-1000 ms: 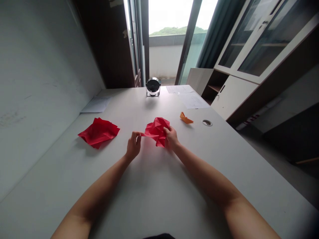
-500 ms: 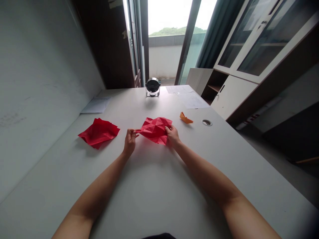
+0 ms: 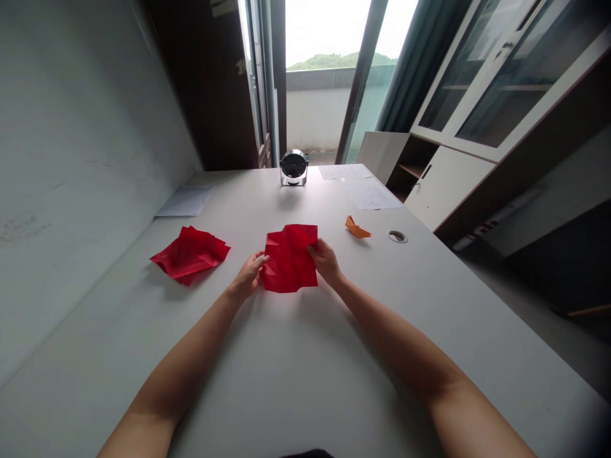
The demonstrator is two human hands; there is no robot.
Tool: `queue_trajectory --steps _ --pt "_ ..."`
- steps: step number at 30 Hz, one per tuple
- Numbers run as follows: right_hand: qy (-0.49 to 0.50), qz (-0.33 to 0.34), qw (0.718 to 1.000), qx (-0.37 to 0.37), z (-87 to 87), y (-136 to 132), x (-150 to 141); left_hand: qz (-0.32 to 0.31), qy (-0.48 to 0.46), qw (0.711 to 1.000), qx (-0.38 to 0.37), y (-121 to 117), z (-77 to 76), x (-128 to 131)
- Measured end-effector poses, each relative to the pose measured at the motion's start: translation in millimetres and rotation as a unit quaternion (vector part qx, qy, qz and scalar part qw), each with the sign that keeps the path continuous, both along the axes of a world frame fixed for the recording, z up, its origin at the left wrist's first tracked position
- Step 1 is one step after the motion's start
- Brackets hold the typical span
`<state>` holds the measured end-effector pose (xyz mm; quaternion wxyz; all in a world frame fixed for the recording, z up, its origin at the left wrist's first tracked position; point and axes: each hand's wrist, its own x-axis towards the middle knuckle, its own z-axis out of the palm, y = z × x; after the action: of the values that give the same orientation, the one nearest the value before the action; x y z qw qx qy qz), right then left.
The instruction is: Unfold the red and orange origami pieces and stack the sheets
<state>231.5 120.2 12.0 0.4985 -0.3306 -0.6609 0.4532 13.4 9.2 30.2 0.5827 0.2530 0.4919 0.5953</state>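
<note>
A creased sheet of red paper point(image 3: 290, 259) is held up above the white table, roughly square in outline. My left hand point(image 3: 250, 273) pinches its left edge, thumb in front and fingers behind. At the right edge, my right hand point(image 3: 325, 259) grips it the same way, with the thumb on the near face. To the left, apart from my hands, lies a small stack of creased red paper sheets point(image 3: 191, 254). A folded orange paper shape point(image 3: 357, 228) rests on the table beyond my right hand.
Right of the orange shape lies a white ring point(image 3: 397, 236), like a tape roll. A round black device in a metal stand point(image 3: 293, 166) stands at the far edge. Papers lie at back left point(image 3: 185, 201) and back right point(image 3: 372, 193). A wall borders the left side.
The red paper has turned from a faceted, slanted shape to a flatter, squarer sheet facing me. My left hand has shifted its hold along the left edge, slightly lower.
</note>
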Motion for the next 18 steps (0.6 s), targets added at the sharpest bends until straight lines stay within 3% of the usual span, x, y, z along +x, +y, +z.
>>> queue_trajectory --steps 3,5,9,12,18 --pt "0.033 0.032 0.999 -0.012 2.4 -5.3 -4.2 -0.088 -0.015 0.996 0.020 -5.2 4.2 7.0" --pt "0.034 0.030 0.999 -0.011 3.2 -8.4 -4.8 -0.087 -0.008 0.996 0.025 -6.1 3.2 11.3" --pt "0.023 0.010 0.999 -0.041 6.3 -11.4 -3.1 0.046 0.033 0.998 0.040 -3.1 -1.5 13.6" --pt "0.055 0.041 0.993 -0.099 10.6 -12.7 -2.8 0.123 0.085 0.986 0.069 -1.7 -0.5 10.2" --pt "0.107 0.068 0.975 -0.180 8.8 -11.7 -3.7 0.164 0.153 0.971 0.079 0.8 4.8 -0.6"
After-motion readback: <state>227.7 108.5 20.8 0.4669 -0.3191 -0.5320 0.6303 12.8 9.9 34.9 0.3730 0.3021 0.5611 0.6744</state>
